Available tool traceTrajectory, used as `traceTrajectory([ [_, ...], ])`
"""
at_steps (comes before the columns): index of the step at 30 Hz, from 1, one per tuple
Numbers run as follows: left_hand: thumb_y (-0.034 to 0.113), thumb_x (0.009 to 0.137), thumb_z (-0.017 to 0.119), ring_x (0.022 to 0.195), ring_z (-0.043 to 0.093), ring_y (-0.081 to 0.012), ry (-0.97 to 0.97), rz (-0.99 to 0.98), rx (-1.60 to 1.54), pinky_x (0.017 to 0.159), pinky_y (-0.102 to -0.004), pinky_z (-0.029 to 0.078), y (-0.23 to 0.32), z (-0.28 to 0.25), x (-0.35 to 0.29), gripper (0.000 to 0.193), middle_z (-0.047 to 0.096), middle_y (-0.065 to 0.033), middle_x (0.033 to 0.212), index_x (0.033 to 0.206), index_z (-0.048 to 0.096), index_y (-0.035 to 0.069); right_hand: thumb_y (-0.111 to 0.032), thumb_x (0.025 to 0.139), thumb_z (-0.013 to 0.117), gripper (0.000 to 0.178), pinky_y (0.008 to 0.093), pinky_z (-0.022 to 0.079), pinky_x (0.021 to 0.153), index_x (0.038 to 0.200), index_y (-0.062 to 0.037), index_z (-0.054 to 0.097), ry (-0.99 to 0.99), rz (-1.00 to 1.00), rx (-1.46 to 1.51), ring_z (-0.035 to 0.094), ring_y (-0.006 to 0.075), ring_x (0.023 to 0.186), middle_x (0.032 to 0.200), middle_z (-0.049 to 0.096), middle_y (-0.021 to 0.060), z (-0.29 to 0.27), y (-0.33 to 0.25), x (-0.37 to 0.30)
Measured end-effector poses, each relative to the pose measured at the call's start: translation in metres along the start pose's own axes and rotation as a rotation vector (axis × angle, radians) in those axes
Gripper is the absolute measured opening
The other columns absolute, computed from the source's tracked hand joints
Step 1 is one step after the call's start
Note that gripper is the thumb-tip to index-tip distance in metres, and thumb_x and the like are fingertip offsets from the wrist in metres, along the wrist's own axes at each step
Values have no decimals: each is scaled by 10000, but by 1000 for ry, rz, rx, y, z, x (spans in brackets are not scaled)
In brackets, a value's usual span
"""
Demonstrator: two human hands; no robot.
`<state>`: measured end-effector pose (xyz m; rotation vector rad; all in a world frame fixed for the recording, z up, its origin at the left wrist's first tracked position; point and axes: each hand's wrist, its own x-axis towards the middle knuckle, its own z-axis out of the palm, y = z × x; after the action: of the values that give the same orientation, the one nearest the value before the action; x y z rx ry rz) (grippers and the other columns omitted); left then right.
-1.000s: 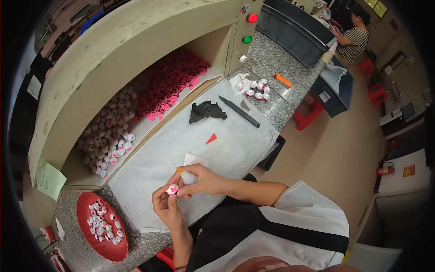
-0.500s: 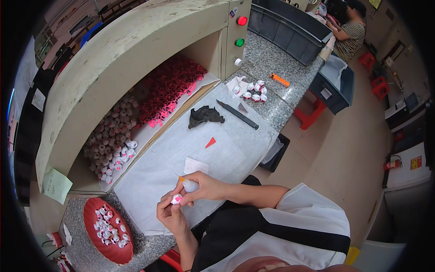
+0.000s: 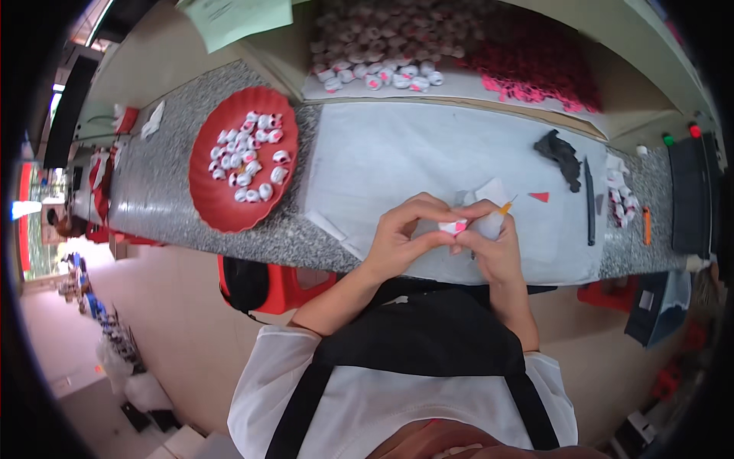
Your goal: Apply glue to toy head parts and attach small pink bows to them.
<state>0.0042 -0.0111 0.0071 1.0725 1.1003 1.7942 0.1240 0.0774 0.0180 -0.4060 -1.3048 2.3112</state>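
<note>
Between the thumb and fingers of my left hand is a small round white piece with pink patches. My right hand wraps around a small whitish squeeze bottle with an orange collar and a thin needle tip. Its fingers also touch the white piece, so both hands meet there. The needle points up and away from the piece. Beneath them a white paper sheet covers the worktop. To the left stands a red scalloped plate with several similar white and pink pieces.
An open-fronted cabinet holds many white pieces and a pink heap of small parts. At right lie crumpled black material, a dark pen-shaped knife, a red triangular scrap, more pieces and an orange lighter.
The view has swung to the left, bringing the red plate nearer the middle. My hands still hold the white piece and the squeeze bottle close together.
</note>
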Motion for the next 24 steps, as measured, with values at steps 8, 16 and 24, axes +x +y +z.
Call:
traceTrajectory([
  [8, 47, 687, 582, 929, 488, -204, 670, 164, 1270, 810, -297, 350, 72, -118, 11, 320, 524, -126, 998, 996, 506, 5, 9, 678, 518, 398, 204, 384, 534, 1066, 27, 432, 249, -95, -341, 462, 90, 535, 725, 551, 95, -14, 4, 13],
  [16, 47, 671, 577, 854, 507, -242, -34, 384, 1360, 739, -320, 384, 39, -68, 100, 195, 555, -93, 867, 864, 560, 29, 8, 685, 518, 354, 193, 358, 498, 1031, 12, 445, 297, -124, -327, 422, 77, 533, 698, 496, 52, -13, 5, 13],
  [24, 108, 617, 607, 774, 473, -181, 40, 514, 1850, 706, -302, 340, -33, -59, 164, 234, 525, -38, 814, 849, 575, 102, 14, 673, 492, 426, 176, 355, 460, 1075, -19, 355, 290, -223, -305, 416, 86, 578, 839, 452, 73, -18, 15, 8],
])
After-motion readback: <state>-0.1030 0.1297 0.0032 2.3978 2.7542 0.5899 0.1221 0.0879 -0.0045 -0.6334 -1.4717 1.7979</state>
